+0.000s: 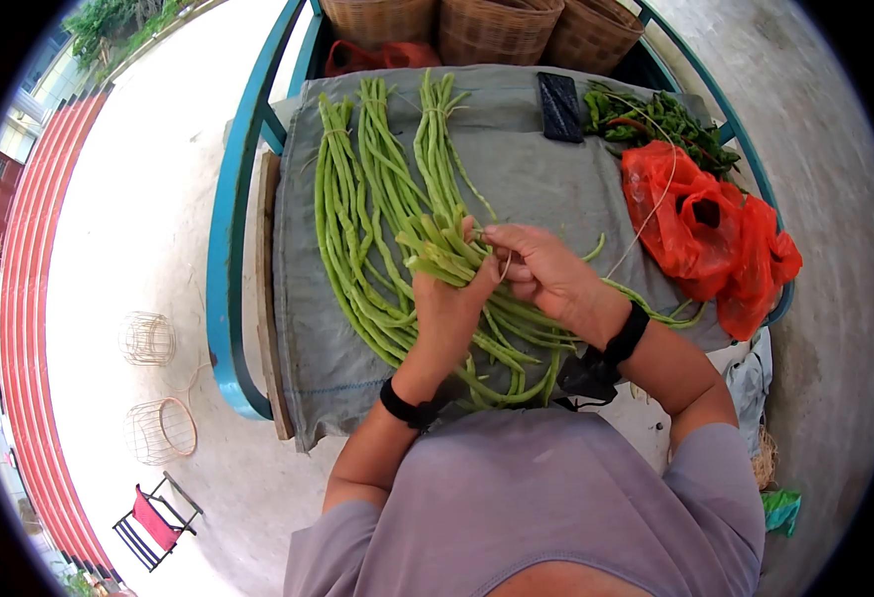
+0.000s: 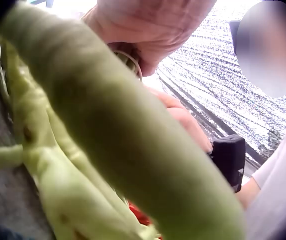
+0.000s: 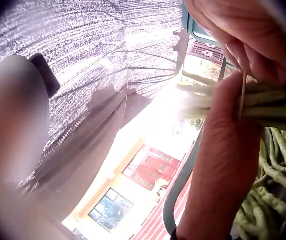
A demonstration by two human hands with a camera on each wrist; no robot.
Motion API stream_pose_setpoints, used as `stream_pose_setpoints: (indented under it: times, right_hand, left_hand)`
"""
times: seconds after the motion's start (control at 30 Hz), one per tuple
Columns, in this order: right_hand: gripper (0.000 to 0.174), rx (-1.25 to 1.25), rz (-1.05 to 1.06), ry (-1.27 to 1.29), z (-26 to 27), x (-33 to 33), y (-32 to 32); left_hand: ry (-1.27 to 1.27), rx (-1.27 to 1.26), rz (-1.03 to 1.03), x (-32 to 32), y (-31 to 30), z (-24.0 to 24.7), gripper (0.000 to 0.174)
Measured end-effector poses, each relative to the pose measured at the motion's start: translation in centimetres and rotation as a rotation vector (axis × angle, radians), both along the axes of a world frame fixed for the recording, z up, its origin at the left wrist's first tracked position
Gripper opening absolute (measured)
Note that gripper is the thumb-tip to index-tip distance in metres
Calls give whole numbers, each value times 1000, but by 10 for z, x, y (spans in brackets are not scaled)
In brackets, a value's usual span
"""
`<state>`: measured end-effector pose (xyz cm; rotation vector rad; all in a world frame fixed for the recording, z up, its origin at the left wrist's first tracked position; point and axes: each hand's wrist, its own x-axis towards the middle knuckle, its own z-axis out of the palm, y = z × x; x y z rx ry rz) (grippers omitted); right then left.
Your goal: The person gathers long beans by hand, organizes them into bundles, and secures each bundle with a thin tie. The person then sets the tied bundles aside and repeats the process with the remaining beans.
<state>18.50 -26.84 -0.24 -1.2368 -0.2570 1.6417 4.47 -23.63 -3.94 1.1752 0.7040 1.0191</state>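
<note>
My left hand (image 1: 445, 316) grips a bundle of green long beans (image 1: 437, 251) near its cut ends, the long tails trailing over the grey cloth (image 1: 532, 174). My right hand (image 1: 561, 284) pinches a thin tie strand (image 3: 242, 95), which crosses the bundle beside the left thumb in the right wrist view. Further back on the cloth lie three bunches of long beans (image 1: 335, 164), bound near their ends. One bean (image 2: 118, 120) lies right before the lens in the left wrist view and hides much of the left hand's grip.
Right of the beans are a dark phone-like slab (image 1: 559, 106), green peppers (image 1: 656, 124) and a red plastic bag (image 1: 681, 199). Wicker baskets (image 1: 497, 32) stand behind. A teal frame (image 1: 230, 259) edges the cloth. On the ground at left are wire baskets (image 1: 148, 338) and a folding chair (image 1: 156, 517).
</note>
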Motion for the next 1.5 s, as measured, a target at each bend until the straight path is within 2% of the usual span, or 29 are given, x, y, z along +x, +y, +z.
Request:
stream_pose_setpoints:
  times: [0.07,0.17,0.3,0.37,0.4,0.5,0.57,0.6,0.7,0.73,0.87,0.97,1.07,1.17,1.27,1.37,1.47,1.5]
  right_hand:
    - [21,84,130,-4,2,6,3]
    - [25,73,160,-49,11,7,8]
    - [21,214,406,-404,7,21,10]
    - [21,293,563,-566,13,24,11]
    - [22,274,470,-450,15,26,12]
    - [25,218,185,-120,14,32,17]
    - [28,183,-4,74,5,44,23]
    - [28,181,-47,110,4,48,25]
    - [27,156,-161,206,0,53,29]
    - [27,139,-192,228,-2,54,31]
    - [30,129,-221,286,-25,63,33]
    - [45,271,-169,-147,-36,58,25]
    - [70,408,-153,-682,-21,39,0]
    - [92,594,301,-1189,-26,42,-33]
    - [97,630,385,-1547,-32,23,-51]
    - [93,544,242,-1486,-50,20,-53]
    - [80,163,292,-1284,-22,17,-52]
    - [76,223,247,-1331,-28,23,-49]
  left_hand:
    - [34,65,40,0,3,-5,35]
    - [160,124,81,-3,7,-2,30]
    - [302,155,42,-12,7,1,28]
    - [407,322,85,-13,12,-3,26]
    - [460,406,104,-14,14,-4,25]
    - [471,451,97,-16,14,-3,29]
    - [341,348,31,-16,12,-3,30]
    - [277,294,0,-16,11,-1,31]
    - [481,310,-78,-22,10,10,29]
    - [391,399,-78,-21,11,1,26]
    - [202,170,-28,-13,6,-5,26]
    - [203,22,-58,-11,11,-17,31]
    - [207,15,-79,-11,12,-11,34]
    - [243,-16,-89,-12,13,-3,37]
    - [239,-67,-119,-10,13,5,34]
    - [192,-90,-185,-9,13,10,31]
    - [149,-72,-256,-14,16,13,23]
    - [143,-62,-268,-17,16,21,23]
